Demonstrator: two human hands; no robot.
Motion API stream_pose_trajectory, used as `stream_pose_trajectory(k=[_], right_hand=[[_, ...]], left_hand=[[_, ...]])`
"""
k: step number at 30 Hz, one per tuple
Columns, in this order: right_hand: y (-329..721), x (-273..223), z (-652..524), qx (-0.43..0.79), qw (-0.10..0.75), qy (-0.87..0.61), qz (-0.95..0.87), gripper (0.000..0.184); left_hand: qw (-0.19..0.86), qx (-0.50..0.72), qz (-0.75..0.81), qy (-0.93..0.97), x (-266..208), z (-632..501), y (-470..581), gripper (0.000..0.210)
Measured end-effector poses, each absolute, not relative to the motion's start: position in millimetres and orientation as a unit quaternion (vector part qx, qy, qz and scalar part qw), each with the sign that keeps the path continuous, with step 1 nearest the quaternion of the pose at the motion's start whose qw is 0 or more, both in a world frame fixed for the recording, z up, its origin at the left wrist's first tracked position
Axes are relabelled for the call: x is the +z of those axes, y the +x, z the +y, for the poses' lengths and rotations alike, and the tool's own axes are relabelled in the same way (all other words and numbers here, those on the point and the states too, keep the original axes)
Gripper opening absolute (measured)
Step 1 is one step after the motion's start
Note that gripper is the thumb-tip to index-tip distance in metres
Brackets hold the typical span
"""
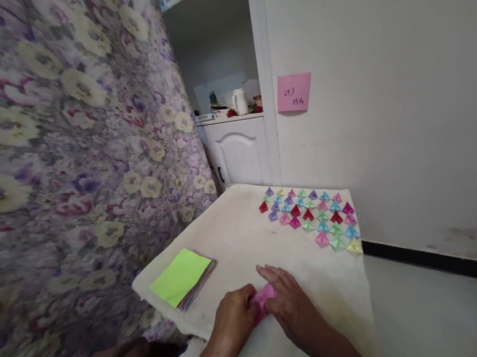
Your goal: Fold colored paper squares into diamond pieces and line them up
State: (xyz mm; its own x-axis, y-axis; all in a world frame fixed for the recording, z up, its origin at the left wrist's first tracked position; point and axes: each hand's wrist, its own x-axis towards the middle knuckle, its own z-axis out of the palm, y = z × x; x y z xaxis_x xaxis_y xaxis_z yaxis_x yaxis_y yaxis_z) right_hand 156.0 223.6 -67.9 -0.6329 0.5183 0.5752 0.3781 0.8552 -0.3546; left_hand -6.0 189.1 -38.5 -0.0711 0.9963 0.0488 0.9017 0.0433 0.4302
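Observation:
Near the front of the cloth-covered table [239,242], a pink sheet of folding paper [264,302] is between my two hands, partly covered by them. My left hand [235,314] is closed on its left edge, thumb and fingers pinching it. On the right side, my right hand [288,300] presses its thumb against the paper, with the other fingers stretched over the top edge. To the left lies a stack of coloured paper [183,276], a lime-green sheet uppermost. Several small folded paper pieces [309,214] in many colours stand in rows at the far right.
A floral curtain [72,152] hangs along the left side. Behind the table are a white wall with a pink note [293,92] and a cabinet [240,147] bearing a white jug [240,102]. The table's right edge drops to a pale floor [421,317].

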Motion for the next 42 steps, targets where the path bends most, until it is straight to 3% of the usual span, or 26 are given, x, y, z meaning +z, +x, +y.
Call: stream_pose_trajectory(k=[12,20,28,42], right_hand=[[153,-71,222,0.151,0.358,-0.308,-0.868,0.023],[147,-77,219,0.147,0.266,-0.339,-0.89,0.021],[142,-78,211,0.114,0.281,-0.311,-0.901,0.018],[143,-80,207,0.214,0.285,-0.323,-0.876,0.023]], left_hand=[[0.136,0.188,0.724,0.65,-39,188,-4,0.017],[0.162,0.195,0.724,0.642,-48,186,-1,0.013],[0.171,0.193,0.731,0.632,-56,190,1,0.017],[0.185,0.239,0.721,0.623,-74,190,-3,0.023]])
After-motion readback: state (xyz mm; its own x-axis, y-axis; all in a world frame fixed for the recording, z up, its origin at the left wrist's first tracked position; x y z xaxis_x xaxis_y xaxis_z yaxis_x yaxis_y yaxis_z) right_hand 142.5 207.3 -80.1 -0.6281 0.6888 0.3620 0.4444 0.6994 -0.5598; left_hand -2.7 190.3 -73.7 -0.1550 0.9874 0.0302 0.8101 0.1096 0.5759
